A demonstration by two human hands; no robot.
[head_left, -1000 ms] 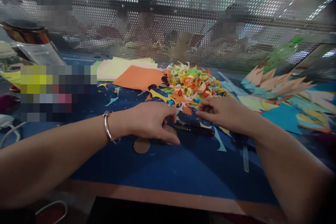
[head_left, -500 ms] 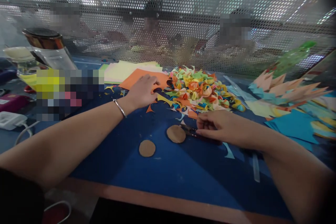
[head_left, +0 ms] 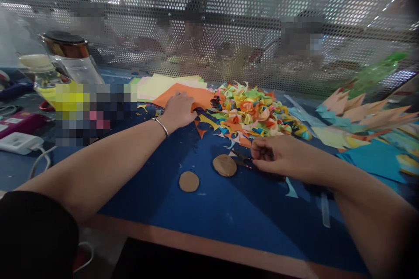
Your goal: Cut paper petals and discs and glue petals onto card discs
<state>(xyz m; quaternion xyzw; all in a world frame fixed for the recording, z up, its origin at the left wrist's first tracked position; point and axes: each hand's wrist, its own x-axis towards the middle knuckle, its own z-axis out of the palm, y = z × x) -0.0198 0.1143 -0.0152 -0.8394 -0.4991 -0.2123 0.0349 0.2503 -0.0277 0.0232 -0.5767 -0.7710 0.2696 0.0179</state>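
Note:
My left hand (head_left: 180, 109) lies at the near edge of an orange paper sheet (head_left: 173, 92), its fingers curled over that edge and closed on it; the fingertips are partly hidden. In my right hand (head_left: 273, 153) is a pair of scissors (head_left: 244, 160), blades pointing left, the handles mostly hidden by the fingers. Close to the blade tips rests a larger brown cardboard disc (head_left: 224, 165). A smaller cardboard disc (head_left: 189, 182) sits apart from it, nearer me. Behind both hands is a heap of coloured paper scraps (head_left: 258, 109).
Pale yellow paper sheets (head_left: 170, 82) lie at the back. Blue paper (head_left: 369, 159) and folded peach paper pieces (head_left: 360, 105) are on the right, near a green bottle (head_left: 376, 74). A tumbler (head_left: 75, 61) and a white adapter (head_left: 20, 144) stand left. Perforated metal (head_left: 229, 26) borders the table.
My left hand has lowered slightly and its fingers have curled onto the orange paper's near edge. The right hand keeps the scissors. The whole view has shifted a little.

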